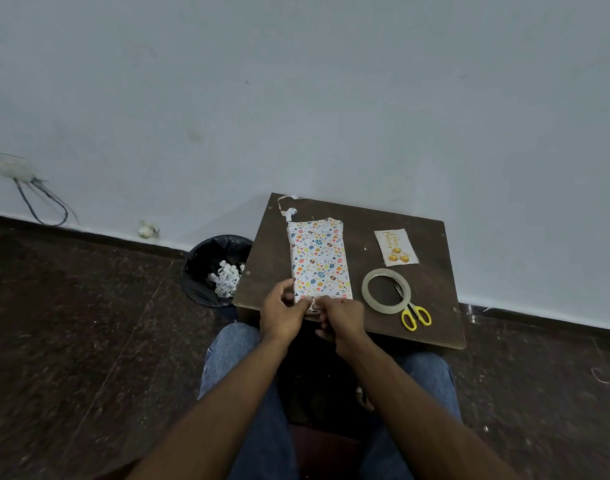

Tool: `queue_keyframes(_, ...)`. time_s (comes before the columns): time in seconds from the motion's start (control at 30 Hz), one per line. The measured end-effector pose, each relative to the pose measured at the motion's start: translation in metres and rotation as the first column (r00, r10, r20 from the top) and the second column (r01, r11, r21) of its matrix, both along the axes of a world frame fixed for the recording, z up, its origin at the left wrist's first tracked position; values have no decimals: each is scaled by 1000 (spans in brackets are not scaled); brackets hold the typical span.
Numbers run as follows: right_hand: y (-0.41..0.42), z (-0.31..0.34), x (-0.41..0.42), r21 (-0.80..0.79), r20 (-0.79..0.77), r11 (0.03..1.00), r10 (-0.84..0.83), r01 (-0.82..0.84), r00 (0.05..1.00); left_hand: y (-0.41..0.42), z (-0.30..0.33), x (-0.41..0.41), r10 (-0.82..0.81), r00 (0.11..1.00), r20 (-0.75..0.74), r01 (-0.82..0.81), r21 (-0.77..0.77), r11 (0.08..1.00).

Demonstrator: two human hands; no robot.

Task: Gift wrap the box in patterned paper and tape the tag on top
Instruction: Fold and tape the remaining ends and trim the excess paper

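Observation:
The box, covered in white paper with coloured egg and heart prints, lies lengthwise on a small dark brown table. My left hand holds its near left corner, thumb on the paper flap at the near end. My right hand pinches that same near-end flap with curled fingers. The folded end itself is hidden behind both hands. The gift tag, cream with yellow balls and gold lettering, lies flat at the table's right. A roll of clear tape sits to the right of the box.
Yellow-handled scissors lie against the tape roll near the table's front edge. A paper strip curls at the far left corner. A black bin with paper scraps stands left of the table. My knees are under the front edge.

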State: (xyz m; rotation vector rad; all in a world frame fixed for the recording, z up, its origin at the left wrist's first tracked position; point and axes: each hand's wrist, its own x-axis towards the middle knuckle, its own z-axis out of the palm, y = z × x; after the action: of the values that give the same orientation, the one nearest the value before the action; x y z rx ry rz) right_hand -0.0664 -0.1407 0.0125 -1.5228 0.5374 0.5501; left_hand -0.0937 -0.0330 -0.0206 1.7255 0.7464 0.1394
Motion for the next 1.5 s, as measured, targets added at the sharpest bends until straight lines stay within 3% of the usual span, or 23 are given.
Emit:
queue_keyframes(0.37, 13, -6, 7, -149, 6, 985, -89, 89, 996, 1, -1, 0, -9, 1000, -7, 9, 38, 999)
queue_keyframes(0.8, 8, 0, 2, -307, 61, 952, 10, 9, 998, -3, 0, 1, 14, 1000, -13, -14, 60, 998)
queue_keyframes(1.13, 4, -3, 5, -304, 51, 952, 52, -34, 997, -3, -2, 2, 22, 1000, -11, -21, 29, 999)
queue_keyframes(1.5, -5, -24, -7, -148, 98, 988, 47, -32, 994, -3, -2, 1, 38, 999, -19, -37, 36, 999)
